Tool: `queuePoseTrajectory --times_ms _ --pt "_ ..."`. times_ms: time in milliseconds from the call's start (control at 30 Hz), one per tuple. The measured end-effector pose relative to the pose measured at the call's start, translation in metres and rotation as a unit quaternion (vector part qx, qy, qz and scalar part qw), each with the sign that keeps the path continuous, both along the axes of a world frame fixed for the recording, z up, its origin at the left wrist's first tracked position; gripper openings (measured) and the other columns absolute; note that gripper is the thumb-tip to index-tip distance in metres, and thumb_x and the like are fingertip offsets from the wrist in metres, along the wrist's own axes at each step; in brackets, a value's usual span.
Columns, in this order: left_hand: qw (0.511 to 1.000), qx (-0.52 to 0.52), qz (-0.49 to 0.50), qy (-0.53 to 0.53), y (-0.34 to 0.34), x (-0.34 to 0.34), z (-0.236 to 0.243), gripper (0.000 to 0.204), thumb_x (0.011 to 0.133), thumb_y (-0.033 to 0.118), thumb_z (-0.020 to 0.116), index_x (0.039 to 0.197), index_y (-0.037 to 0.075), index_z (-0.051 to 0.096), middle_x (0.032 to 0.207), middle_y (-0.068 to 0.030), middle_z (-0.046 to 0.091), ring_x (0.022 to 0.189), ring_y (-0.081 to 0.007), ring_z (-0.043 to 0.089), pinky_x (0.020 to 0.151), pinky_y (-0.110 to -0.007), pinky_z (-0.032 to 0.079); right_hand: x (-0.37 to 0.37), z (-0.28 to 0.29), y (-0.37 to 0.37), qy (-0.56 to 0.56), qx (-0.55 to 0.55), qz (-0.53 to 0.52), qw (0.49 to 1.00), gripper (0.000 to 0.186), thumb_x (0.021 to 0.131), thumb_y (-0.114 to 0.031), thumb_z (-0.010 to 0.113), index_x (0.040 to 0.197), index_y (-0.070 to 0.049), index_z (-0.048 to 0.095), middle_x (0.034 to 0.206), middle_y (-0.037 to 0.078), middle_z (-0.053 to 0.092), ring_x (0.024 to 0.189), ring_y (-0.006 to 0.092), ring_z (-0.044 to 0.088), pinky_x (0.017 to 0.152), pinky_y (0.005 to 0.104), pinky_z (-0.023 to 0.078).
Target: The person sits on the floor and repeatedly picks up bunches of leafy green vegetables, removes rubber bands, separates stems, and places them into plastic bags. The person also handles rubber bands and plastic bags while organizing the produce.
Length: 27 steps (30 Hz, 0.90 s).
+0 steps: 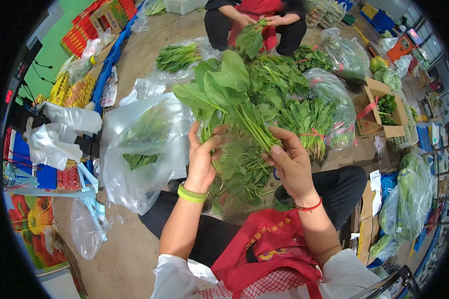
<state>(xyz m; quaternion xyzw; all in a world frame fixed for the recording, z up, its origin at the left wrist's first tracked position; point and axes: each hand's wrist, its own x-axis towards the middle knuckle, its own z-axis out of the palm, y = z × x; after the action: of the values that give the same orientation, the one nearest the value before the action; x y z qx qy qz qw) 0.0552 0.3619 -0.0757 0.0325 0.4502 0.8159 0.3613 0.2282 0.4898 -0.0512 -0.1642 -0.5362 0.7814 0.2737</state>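
Observation:
My left hand [204, 149], with a yellow-green band on the wrist, is closed round a few leafy green stalks [202, 102]. My right hand [292, 159], with a red cord bracelet, grips the stems of a bunch of broad-leaved greens [237, 89] held up at the centre. A small blue loop [276, 173] shows beside the right fingers; what it belongs to is unclear. Below lie loose greens and trimmings [242, 174]. An open clear bag [134, 184] with greens inside is left of my left hand. A tied bundle [309, 122] is behind my right hand.
A co-worker's hands [279, 21] hold greens opposite me. A cardboard box [371, 117] and bagged vegetables [406, 199] are at the right. More greens [177, 57] lie on plastic at the back. A blue-edged table [107, 77] with egg trays and bags runs along the left.

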Motion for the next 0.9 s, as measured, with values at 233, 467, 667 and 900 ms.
queuePoseTrajectory --times_ms 233,467,667,900 --pt "0.959 0.042 -0.087 -0.267 0.003 0.001 -0.085 0.033 0.087 0.002 0.059 0.12 0.001 0.062 0.115 -0.0075 0.067 0.079 -0.0086 0.058 0.049 -0.016 0.035 0.006 0.005 -0.001 0.022 0.016 -0.006 1.0 0.045 0.1 -0.014 0.065 0.14 -0.001 0.05 0.125 0.006 0.059 0.094 0.0142 0.06 0.078 0.0261 0.047" --pt "0.957 0.145 -0.25 0.015 0.007 0.02 0.003 0.067 0.088 0.035 0.077 0.142 0.005 0.05 0.134 -0.008 0.063 0.094 -0.0059 0.059 0.061 -0.016 0.037 0.008 -0.014 -0.019 0.019 -0.017 0.005 1.0 0.042 0.1 -0.013 0.065 0.138 -0.002 0.05 0.128 0.007 0.059 0.096 0.0141 0.06 0.078 0.0262 0.047" --pt "0.967 0.112 -0.212 0.09 0.004 0.015 0.003 0.06 0.09 0.032 0.077 0.139 0.006 0.054 0.136 -0.0081 0.064 0.097 -0.0061 0.061 0.063 -0.018 0.039 0.006 -0.022 -0.025 -0.032 0.07 0.008 0.997 0.04 0.098 -0.011 0.066 0.134 -0.003 0.051 0.127 0.007 0.057 0.105 0.0158 0.057 0.086 0.0292 0.048" --pt "0.979 0.052 -0.127 0.149 0.006 0.017 -0.021 0.041 0.092 0.005 0.072 0.13 0.004 0.058 0.121 -0.0087 0.069 0.095 -0.0133 0.066 0.073 -0.024 0.051 -0.007 0.015 -0.027 -0.15 0.502 -0.103 0.846 0.043 0.078 -0.006 0.08 0.117 -0.002 0.061 0.104 0.01 0.058 0.088 0.0209 0.054 0.079 0.0306 0.046"
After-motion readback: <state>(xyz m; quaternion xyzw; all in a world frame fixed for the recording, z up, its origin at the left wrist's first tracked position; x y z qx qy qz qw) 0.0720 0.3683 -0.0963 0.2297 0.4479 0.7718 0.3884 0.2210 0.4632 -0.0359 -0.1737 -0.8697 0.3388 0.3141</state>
